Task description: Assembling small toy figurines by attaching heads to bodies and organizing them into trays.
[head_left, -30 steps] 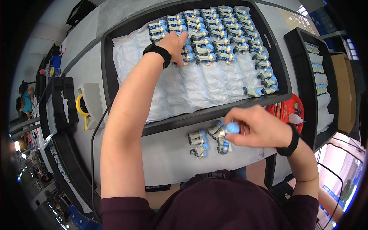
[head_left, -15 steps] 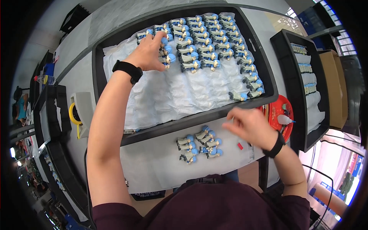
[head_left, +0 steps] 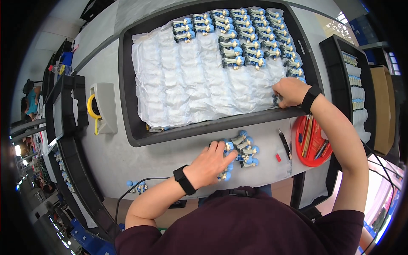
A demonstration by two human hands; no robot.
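Note:
My left hand point(head_left: 208, 165) is down on the table, its fingers curled over blue-haired figurines, whose heads point(head_left: 229, 146) stick out beyond the fingertips. Right beside it lies a loose cluster of similar figurines point(head_left: 244, 146) with pale bodies. My right hand point(head_left: 291, 92) reaches into the near right corner of a large black tray point(head_left: 199, 128). Its fingers are closed at a figurine there, of which only small dark ends point(head_left: 276, 97) show; the rest is hidden. Rows of figurines point(head_left: 248, 32) lie on white padded lining across the tray's far and right parts.
A red dish point(head_left: 302, 156) with pencils and small tools stands at the right, beside a black pen-like tool point(head_left: 284, 143) and a red block point(head_left: 278, 157). A tape dispenser point(head_left: 104, 108) is left of the tray. Another black tray point(head_left: 329, 55) holds figurines at far right.
My left hand has moved from the tray down to the table figurines; those it covered in the tray are gone from there. My right hand has moved forward into the tray's corner.

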